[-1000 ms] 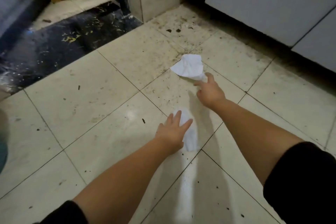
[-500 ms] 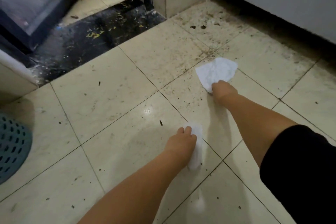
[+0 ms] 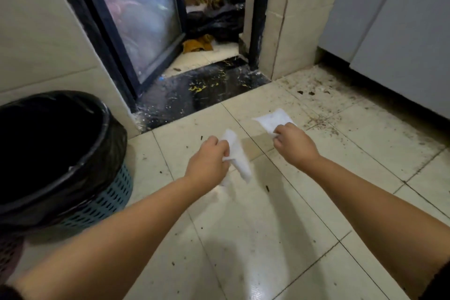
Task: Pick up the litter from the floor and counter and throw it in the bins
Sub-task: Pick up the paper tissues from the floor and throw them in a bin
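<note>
Litter is off the floor now: two white scraps that lay flat on the tiles a second ago hang in the person's fists. Half a second back both hands were pressed down on the floor (image 3: 280, 238), each over one scrap; now both are lifted clear of it. The left hand (image 3: 207, 162) is closed on a crumpled, blurred white tissue (image 3: 237, 161) that droops past the knuckles at about the centre of the view. The right hand (image 3: 292, 143), toward one o'clock from it, pinches a corner of a flatter white paper (image 3: 272, 119), which fans out above the fingers. The two hands are apart, with bare tile between them.

A bin (image 3: 92, 153) has also come into view, at nine o'clock from the left hand: a teal mesh basket lined with a black bag, its mouth open and dark, standing on the floor near the wall. Whether anything lies inside it I cannot tell.

As I judge it, the pick-up of these two pieces is done and the throw is next; the left hand is nearer the bin. Dark crumbs and specks remain scattered over the tiles, thickest toward two o'clock by the pale cabinets (image 3: 401, 31).
</note>
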Tool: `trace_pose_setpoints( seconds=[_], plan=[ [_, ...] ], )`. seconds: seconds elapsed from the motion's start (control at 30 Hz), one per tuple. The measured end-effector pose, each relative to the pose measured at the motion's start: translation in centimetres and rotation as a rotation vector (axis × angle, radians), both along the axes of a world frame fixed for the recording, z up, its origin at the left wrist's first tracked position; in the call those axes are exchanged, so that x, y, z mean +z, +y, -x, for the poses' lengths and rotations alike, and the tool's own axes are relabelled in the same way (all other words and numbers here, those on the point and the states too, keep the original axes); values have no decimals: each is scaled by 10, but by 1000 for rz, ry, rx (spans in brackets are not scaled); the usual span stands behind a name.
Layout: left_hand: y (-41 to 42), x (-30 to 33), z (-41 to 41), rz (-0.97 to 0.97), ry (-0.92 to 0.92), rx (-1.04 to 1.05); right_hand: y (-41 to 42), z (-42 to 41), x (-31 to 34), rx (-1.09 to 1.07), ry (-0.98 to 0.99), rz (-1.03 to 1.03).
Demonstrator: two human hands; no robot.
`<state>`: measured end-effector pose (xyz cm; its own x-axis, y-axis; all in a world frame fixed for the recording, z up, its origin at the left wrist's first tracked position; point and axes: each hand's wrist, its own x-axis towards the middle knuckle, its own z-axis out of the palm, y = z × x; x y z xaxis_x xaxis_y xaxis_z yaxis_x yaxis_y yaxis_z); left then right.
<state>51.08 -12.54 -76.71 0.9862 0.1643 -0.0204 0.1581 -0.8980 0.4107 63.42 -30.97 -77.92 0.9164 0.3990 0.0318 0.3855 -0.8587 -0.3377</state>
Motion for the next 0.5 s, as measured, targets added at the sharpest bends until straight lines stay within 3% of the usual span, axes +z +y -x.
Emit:
trace_pose_setpoints(
  seconds=[0.27,0.5],
  plan=[
    [146,102,65,-50,-240,114,155,83,105,230,-133,-121],
    [290,107,133,-138,-196,290,294,154,138,472,-148,-106]
  ],
)
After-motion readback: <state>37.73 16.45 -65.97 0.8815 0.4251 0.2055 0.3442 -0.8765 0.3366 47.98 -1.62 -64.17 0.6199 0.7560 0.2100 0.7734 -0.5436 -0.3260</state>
